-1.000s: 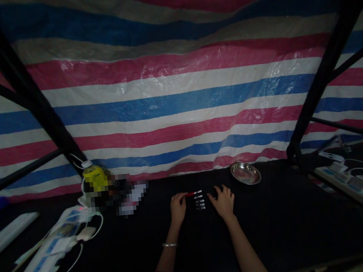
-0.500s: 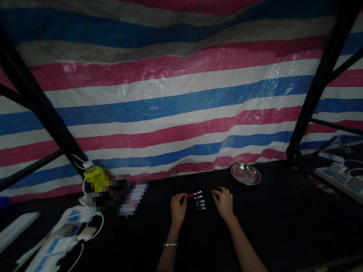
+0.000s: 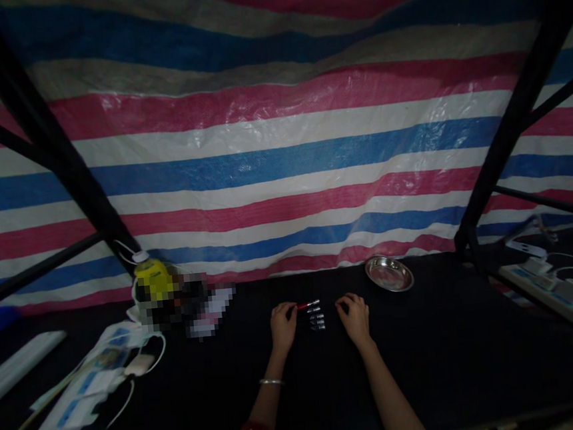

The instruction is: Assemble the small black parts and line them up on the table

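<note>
My left hand (image 3: 283, 325) is closed at the fingertips on the left end of a slim red stick with a silver end (image 3: 308, 305); it looks like a pen, but its exact kind is too small to tell. The silver end points right. Just below it, several dark sticks with silver ends (image 3: 317, 321) lie side by side in a row on the black tabletop (image 3: 303, 401). To the right of the row, my right hand (image 3: 354, 317) has its thumb and forefinger pinched together. Whatever is between them, if anything, I cannot make out against the black surface.
A round metal dish (image 3: 389, 273) stands behind my right hand. At the left are a yellow-labelled bottle (image 3: 154, 280), a white power strip (image 3: 88, 386) and cables. Another power strip (image 3: 569, 290) lies far right. A striped plastic sheet (image 3: 292, 167) hangs behind, between black posts.
The view has shifted slightly. Both hands keep nearly the same pose, and the red stick stays in my left fingers above the row.
</note>
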Demonstrator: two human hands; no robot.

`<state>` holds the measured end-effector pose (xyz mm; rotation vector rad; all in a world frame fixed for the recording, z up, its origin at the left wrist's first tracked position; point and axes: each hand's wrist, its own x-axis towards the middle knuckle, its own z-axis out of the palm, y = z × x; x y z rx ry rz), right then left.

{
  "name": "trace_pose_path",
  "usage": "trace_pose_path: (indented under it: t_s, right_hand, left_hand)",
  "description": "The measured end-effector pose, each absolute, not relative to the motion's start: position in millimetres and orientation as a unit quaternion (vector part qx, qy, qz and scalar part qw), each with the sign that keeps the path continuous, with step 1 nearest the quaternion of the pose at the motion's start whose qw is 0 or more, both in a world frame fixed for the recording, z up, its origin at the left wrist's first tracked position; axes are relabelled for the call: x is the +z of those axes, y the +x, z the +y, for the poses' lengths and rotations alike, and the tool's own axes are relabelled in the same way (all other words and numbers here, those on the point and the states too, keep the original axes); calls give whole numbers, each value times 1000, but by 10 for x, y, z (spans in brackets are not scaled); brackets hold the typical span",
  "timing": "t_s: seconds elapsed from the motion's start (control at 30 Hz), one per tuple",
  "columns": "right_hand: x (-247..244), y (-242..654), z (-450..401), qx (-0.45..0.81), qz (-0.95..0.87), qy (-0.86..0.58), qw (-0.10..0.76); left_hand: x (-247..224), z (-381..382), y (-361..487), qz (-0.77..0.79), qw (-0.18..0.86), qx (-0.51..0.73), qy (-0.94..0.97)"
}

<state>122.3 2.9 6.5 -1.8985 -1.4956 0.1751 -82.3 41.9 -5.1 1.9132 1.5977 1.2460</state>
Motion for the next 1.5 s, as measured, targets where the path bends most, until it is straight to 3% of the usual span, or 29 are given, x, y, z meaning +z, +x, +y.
trace_pose_path:
  t_s: [0.7,0.93,1.5]
  right_hand:
    - [173,1169,139,-28,-638,-737,219]
    - [172,1125,136,-68,-637,-737,214]
    - [203,1115,40,-81,-655,-712,239]
  left_hand:
    - [-65,417,-842,563,211,489,632]
    - [-126,440,-882,561,262,553,557]
    - [-41,381,-875,549,316,555,539]
